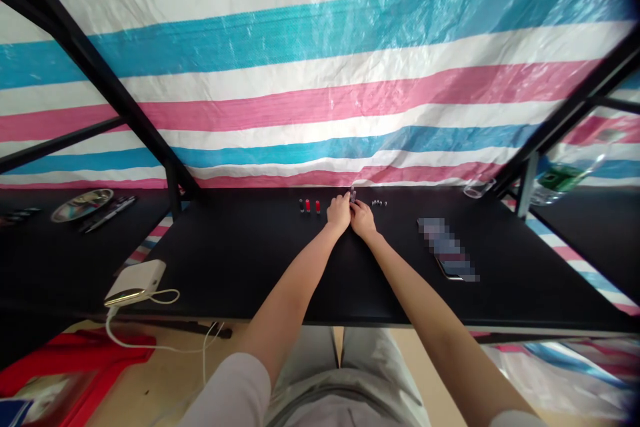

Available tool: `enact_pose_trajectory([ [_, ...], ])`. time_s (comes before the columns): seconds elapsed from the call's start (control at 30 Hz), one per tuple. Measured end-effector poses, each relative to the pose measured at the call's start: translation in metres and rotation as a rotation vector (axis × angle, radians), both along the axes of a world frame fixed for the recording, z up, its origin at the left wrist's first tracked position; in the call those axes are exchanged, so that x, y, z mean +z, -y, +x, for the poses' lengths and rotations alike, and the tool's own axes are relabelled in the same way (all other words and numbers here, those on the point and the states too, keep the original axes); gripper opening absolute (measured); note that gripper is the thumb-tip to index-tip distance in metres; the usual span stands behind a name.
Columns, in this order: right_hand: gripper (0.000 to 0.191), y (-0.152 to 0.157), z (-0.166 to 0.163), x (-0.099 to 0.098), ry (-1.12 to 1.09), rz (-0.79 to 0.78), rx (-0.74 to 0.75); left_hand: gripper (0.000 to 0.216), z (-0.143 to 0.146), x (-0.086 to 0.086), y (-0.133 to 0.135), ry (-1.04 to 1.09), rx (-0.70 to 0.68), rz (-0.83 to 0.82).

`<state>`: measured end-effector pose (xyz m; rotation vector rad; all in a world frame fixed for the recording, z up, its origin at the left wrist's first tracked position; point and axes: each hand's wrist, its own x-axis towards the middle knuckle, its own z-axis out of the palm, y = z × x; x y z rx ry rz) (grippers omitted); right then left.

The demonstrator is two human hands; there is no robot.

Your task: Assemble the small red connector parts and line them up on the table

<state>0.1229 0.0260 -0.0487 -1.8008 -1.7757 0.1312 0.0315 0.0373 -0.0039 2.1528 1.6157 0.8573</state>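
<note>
A large plastic tarp (320,80) with pink, white and blue stripes fills the upper view, hanging behind a black metal frame (85,60). Below it runs a long black table (240,273). A second dark table (60,253) at the left carries a round metal tray (82,205) and pens (107,215). A red plastic crate (65,367) sits on the floor at lower left.

On the main table lie a white power bank (135,282) with its cable, a phone (447,250) blurred out by pixelation, and, at the far right edge, a clear glass (479,188) near a plastic bottle (560,179) with a green label.

Two bare arms reach forward to the table's centre. The left hand (339,211) and right hand (363,219) meet, their fingers (345,199) curled closely together. A tiny pale piece (353,195) stands up at the fingertips; which hand grips it cannot be told.

Just left of the hands stand three small cylinders (308,205), dark and red. Just right lie tiny silver bits (379,203). These parts look light enough that a slip of the fingers or a brush of a wrist could send them rolling, and dark ones would be hard to spot on black.
</note>
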Motion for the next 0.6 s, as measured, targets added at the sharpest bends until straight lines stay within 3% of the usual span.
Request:
enact_pose_trajectory([
  [0.2,0.035,-0.002,-0.002,0.003,0.004,-0.013,-0.036,0.022,0.001,0.000,-0.002,-0.120,0.034,0.071],
  [0.37,0.039,0.001,-0.004,0.006,0.027,-0.046,-0.034,0.021,-0.010,0.003,0.017,-0.157,0.023,0.081],
  [0.6,0.036,0.013,-0.012,0.014,0.058,-0.024,-0.036,0.016,-0.044,0.001,0.050,0.120,0.033,0.167],
])
